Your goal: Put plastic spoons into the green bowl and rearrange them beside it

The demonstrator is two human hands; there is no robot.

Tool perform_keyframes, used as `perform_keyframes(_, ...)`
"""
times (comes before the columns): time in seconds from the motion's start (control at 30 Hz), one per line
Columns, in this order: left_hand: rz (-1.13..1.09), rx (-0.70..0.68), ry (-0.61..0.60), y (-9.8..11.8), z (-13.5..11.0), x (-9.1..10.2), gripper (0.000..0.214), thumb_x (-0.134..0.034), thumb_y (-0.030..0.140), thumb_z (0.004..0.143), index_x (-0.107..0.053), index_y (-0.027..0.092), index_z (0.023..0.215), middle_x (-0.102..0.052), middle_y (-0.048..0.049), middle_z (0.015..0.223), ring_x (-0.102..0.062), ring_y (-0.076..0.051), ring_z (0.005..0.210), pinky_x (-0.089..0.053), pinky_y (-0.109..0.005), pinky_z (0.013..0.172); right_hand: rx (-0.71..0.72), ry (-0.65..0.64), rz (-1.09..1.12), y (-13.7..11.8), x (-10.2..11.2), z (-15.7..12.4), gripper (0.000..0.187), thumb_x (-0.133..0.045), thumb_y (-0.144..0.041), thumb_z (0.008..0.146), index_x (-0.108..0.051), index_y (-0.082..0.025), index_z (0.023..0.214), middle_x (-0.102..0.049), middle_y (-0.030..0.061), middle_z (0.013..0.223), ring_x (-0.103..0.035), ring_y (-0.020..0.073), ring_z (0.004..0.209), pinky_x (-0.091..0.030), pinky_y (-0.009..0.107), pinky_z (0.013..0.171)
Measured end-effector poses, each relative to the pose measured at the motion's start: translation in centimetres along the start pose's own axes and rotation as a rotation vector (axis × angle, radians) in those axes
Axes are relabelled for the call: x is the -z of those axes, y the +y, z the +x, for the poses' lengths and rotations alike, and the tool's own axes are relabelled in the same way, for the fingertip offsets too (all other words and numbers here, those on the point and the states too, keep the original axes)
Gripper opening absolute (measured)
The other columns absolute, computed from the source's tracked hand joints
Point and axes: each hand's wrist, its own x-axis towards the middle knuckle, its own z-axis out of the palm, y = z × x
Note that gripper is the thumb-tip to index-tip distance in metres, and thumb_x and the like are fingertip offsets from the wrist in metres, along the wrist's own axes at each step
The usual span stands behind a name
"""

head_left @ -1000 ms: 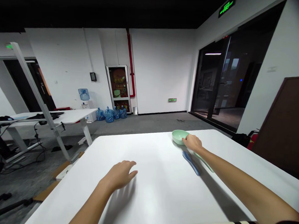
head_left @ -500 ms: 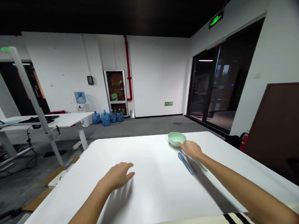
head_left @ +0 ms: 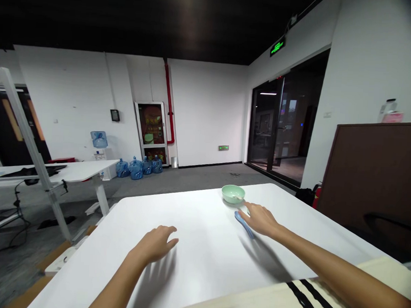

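My left hand [head_left: 155, 245] lies flat on the white table [head_left: 199, 264], fingers spread and holding nothing. My right hand [head_left: 261, 219] reaches across the table with its fingers stretched out. Its fingertips lie over a blue spoon [head_left: 242, 222] on the tabletop, and part of the spoon is hidden beneath the hand. A pale green bowl [head_left: 233, 193] stands just beyond the spoon, near the table's far edge and apart from the hand. My striped cream garment [head_left: 287, 301] shows at the bottom.
A second white desk [head_left: 70, 172] with cables stands at the left behind a slanted metal pole [head_left: 30, 140]. Blue water bottles [head_left: 136, 168] sit by the far wall. A brown panel [head_left: 373, 172] and a dark chair [head_left: 387, 228] are at the right, past the glass doors [head_left: 279, 130].
My right hand has drawn back from the green bowl's rim to the blue spoon. The view has swung right. My left hand has stayed flat on the table.
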Motion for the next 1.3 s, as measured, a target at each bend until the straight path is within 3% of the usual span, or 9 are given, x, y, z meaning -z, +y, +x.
perform_keyframes(0.2, 0.001, 0.003, 0.005, 0.2, -0.1, 0.1, 0.055, -0.039, 0.053, 0.089, -0.057, 0.024, 0.132, -0.063, -0.0112, 0.131, -0.058, -0.03, 0.118, -0.046, -0.042, 0.096, 0.115, -0.022, 0.063, -0.2, -1.7, -1.4, 0.066, -0.038, -0.057, 0.092, -0.038, -0.022, 0.148, -0.046, 0.0116, 0.148, -0.05, 0.0298, 0.127, -0.04, 0.037, 0.098)
perform_keyframes(0.33, 0.012, 0.01, 0.009, 0.2, 0.0, 0.0, 0.055, -0.039, 0.053, 0.089, -0.057, 0.025, 0.132, -0.063, -0.0104, 0.131, -0.057, -0.029, 0.119, -0.045, -0.039, 0.096, 0.119, -0.071, 0.055, 0.2, -2.3, -1.5, 0.07, -0.04, -0.057, 0.092, -0.032, -0.022, 0.151, -0.038, 0.0118, 0.153, -0.042, 0.0301, 0.135, -0.037, 0.039, 0.104)
perform_keyframes(0.63, 0.0, 0.001, 0.004, -0.1, 0.2, -0.2, 0.055, -0.039, 0.055, 0.089, -0.056, 0.026, 0.132, -0.063, -0.0098, 0.131, -0.057, -0.029, 0.12, -0.044, -0.04, 0.098, 0.111, -0.066, 0.068, 0.3, -1.5, -1.7, 0.066, -0.038, -0.057, 0.093, -0.037, -0.022, 0.149, -0.043, 0.0121, 0.15, -0.047, 0.0296, 0.131, -0.039, 0.038, 0.101)
perform_keyframes(1.3, 0.002, 0.0, -0.009, -0.1, 0.3, -0.3, 0.057, -0.038, 0.055, 0.089, -0.055, 0.025, 0.134, -0.062, -0.0101, 0.132, -0.056, -0.03, 0.12, -0.044, -0.042, 0.098, 0.122, -0.069, 0.079, 1.0, -2.2, -1.6, 0.065, -0.038, -0.057, 0.092, -0.041, -0.023, 0.146, -0.053, 0.0106, 0.142, -0.052, 0.0295, 0.124, -0.04, 0.036, 0.098)
